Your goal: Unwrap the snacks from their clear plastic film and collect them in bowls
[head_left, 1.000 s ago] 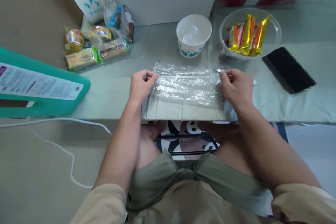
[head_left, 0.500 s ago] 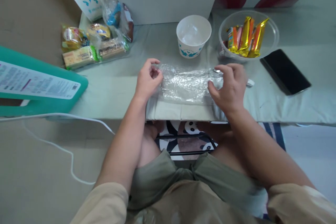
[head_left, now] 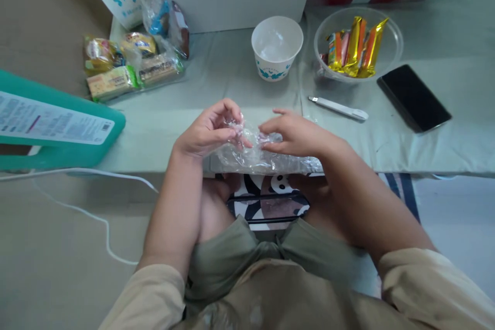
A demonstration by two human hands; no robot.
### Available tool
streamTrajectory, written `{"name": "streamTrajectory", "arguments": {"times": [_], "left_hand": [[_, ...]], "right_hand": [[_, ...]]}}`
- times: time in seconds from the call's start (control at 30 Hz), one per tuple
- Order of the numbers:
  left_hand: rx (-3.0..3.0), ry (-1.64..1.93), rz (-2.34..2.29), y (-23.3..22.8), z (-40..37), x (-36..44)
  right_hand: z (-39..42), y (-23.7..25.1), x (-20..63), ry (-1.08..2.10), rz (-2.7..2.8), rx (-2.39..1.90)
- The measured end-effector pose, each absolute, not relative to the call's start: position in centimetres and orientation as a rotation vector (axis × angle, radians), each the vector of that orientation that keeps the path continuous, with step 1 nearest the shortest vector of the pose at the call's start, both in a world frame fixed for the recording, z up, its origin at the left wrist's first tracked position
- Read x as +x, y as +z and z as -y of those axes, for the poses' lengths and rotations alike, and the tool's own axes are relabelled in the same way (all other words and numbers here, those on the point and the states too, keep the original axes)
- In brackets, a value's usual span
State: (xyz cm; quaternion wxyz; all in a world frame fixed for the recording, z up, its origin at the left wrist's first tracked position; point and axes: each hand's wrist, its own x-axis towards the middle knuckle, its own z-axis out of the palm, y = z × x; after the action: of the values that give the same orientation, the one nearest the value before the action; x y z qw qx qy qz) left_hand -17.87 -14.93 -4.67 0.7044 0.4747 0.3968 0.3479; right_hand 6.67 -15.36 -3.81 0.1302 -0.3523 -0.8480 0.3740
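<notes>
Lying between the curled left hand [head_left: 207,131], which pinches it, and the half-open right hand [head_left: 294,133], whose grip is unclear, is the plastic bag [head_left: 270,162].

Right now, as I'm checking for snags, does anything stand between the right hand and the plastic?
Nothing visible does: the right hand has its fingertips right at the plastic, though contact is hard to confirm. The white tool and cup sit farther back on the table, out of that gap.
</notes>
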Motion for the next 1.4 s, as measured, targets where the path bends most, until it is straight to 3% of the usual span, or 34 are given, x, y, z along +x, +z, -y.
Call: {"name": "streamTrajectory", "arguments": {"times": [0.13,0.33,0.53,0.77,1.13,1.4], "left_hand": [[0.765,1.12,-1.114,-5.1,13.4,-17.6],[0.762,0.669,-0.932,-5.8,14.1,-14.1],[0.974,0.701,-1.218,-6.7,14.0,-13.2],[0.946,0.707,-1.115,-6.6,13.9,-14.5],[1.046,0.858,-0.945,-7.3,14.1,-15.6],[1.159,0.934,-1.101,-8.2,13.2,-15.4]], "right_hand": [[15.9,-3.8,7.6,1.294,2.079,-1.178],[15.7,-6.9,7.4,1.313,1.346,-1.425],[15.6,-7.5,8.2,1.331,1.282,-1.519],[16.4,-7.8,8.9,1.602,1.311,-1.298],[16.6,-8.4,9.2,1.14,1.491,-1.082],[15.8,-9.7,10.1,1.087,1.487,-1.198]]}}
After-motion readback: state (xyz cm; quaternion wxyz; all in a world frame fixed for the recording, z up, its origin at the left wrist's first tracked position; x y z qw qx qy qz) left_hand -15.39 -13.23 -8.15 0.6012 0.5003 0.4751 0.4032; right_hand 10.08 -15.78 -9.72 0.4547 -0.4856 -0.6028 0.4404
